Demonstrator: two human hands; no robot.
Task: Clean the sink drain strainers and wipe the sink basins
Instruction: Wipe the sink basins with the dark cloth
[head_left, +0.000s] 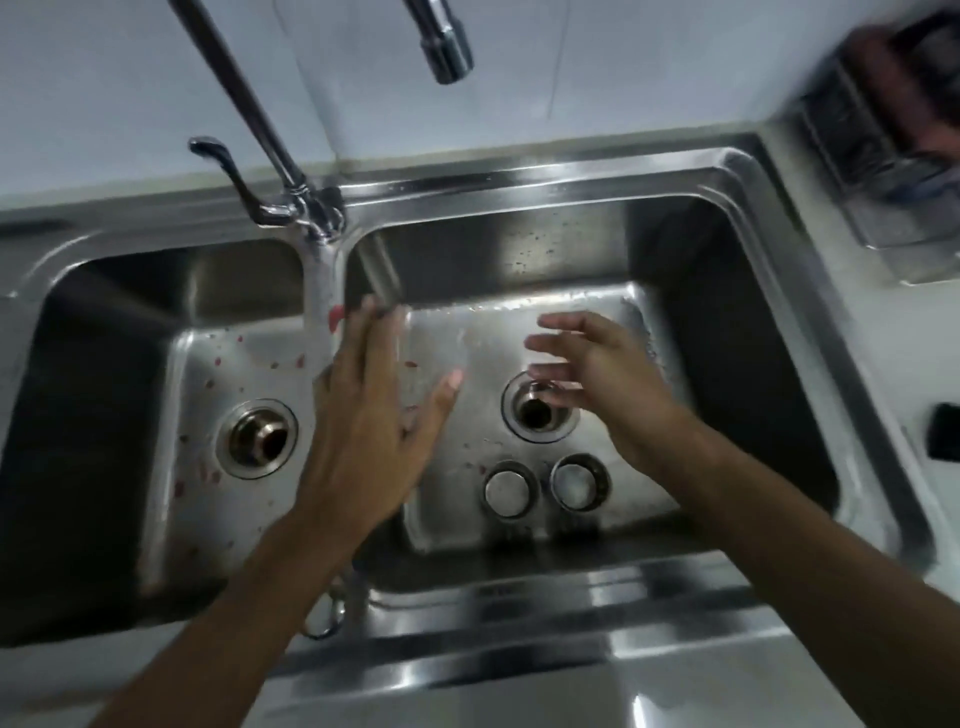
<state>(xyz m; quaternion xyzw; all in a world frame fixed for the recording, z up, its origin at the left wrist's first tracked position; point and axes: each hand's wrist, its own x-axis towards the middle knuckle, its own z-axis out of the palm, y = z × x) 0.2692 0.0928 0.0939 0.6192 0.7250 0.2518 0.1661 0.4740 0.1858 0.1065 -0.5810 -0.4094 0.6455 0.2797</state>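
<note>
1. My left hand (363, 415) and right hand (602, 374) hover open above the right basin (753, 364)
2. Both strainers (509, 488) lie out at its 6 o'clock
3. Left basin (208, 374) at 9 o'clock looks red-specked, unwiped

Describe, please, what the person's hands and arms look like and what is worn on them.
Both the left hand and right hand are bare, without gloves. The forearms are bare too, with no sleeves or watch in view.
</note>
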